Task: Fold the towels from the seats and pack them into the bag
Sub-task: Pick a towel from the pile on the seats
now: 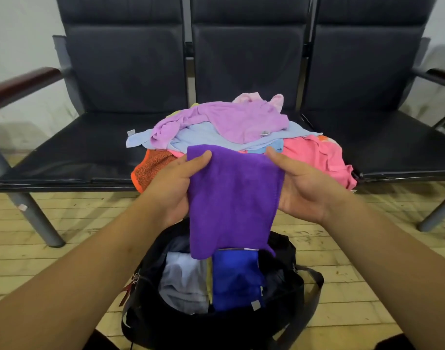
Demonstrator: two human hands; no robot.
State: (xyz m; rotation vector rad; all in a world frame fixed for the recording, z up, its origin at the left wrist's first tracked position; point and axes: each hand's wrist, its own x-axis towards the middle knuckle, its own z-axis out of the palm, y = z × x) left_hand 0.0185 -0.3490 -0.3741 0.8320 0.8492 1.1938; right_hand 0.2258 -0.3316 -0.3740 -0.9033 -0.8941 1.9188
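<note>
1. One purple towel (234,198), folded to a narrow strip, hung from my two hands in front of the middle seat. Its lower edge hung over the open mouth of the bag (150,324) in this view.
2. Bag: one, black, on the wooden floor (39,261) between my forearms. Two folded towels counted inside, a blue towel (236,281) and a pale grey towel (183,284), side by side, with a thin yellow edge between them.
3. Pile on the bench (77,147), which had three seats: at least five loose towels. A lilac towel (231,120) lay on top, a light blue towel (201,137) under it, a pink towel (317,157) to the right, an orange towel (153,168) to the left and a pale pink towel (249,97) at the back.
4. Both forearms were stretched forward, palms turned inward.
5. Left hand (171,188): pinched the strip's upper left corner, thumb on the front, fingers hidden behind the cloth.
6. Right hand (304,188): thumb lay along the upper right edge, holding the towel; its fingers were hidden behind.
</note>
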